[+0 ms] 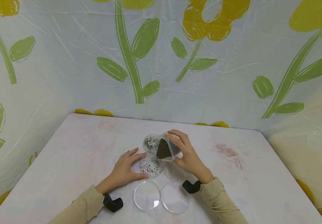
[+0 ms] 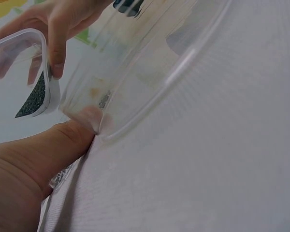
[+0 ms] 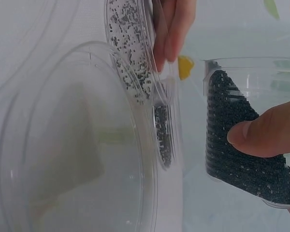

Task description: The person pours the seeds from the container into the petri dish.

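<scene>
My right hand (image 1: 190, 157) grips a clear plastic tub (image 3: 275, 72) part-filled with dark granules (image 3: 237, 135). The tub is tilted, its mouth over two petri dishes, and the granules lie in a slope against one side. My left hand (image 1: 126, 168) holds the nearer petri dish (image 1: 151, 168) at its left side, thumb at the near rim and index finger at the far rim. Dark specks are scattered over that dish's pale bottom. Just behind it, a second petri dish (image 1: 147, 143) has dark granules in it, partly hidden by the tub.
Two clear round dishes or lids, a left one (image 1: 146, 196) and a right one (image 1: 175, 198), lie side by side near me. Another clear round piece (image 1: 172, 172) sits below my right hand. The white table (image 1: 94, 149) meets a flower-printed cloth (image 1: 163, 105) behind.
</scene>
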The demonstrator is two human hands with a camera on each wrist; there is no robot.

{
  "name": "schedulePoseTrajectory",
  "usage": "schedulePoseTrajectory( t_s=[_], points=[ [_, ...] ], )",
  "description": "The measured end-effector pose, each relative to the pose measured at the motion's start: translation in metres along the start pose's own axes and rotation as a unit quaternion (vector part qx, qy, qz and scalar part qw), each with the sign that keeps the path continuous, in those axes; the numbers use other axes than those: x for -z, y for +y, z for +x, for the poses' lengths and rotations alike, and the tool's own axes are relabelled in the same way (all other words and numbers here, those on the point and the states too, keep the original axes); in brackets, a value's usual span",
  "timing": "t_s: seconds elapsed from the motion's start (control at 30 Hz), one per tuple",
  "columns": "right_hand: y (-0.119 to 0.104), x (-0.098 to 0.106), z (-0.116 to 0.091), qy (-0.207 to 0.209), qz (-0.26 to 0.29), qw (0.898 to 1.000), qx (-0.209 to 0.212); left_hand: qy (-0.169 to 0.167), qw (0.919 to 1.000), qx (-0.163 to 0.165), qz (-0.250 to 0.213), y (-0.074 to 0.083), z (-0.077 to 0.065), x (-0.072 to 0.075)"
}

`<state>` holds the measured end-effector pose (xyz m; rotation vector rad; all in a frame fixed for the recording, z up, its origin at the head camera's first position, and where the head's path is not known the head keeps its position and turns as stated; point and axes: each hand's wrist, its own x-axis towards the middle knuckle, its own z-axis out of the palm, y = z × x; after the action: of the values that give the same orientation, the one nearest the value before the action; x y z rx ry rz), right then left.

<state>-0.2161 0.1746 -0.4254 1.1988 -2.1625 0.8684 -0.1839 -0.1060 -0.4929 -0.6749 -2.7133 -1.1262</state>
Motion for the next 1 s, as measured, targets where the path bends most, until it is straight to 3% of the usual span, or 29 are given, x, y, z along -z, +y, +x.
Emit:
schedulePoseTrajectory(
  t_s=[1.0],
  points=[
    [0.0035,0.0015,-0.0002,-0.005,-0.001,1.000,-0.002,-0.001,0.9999,0.005,-0.011,0.0003,-0.0003,0.0018]
  ],
)
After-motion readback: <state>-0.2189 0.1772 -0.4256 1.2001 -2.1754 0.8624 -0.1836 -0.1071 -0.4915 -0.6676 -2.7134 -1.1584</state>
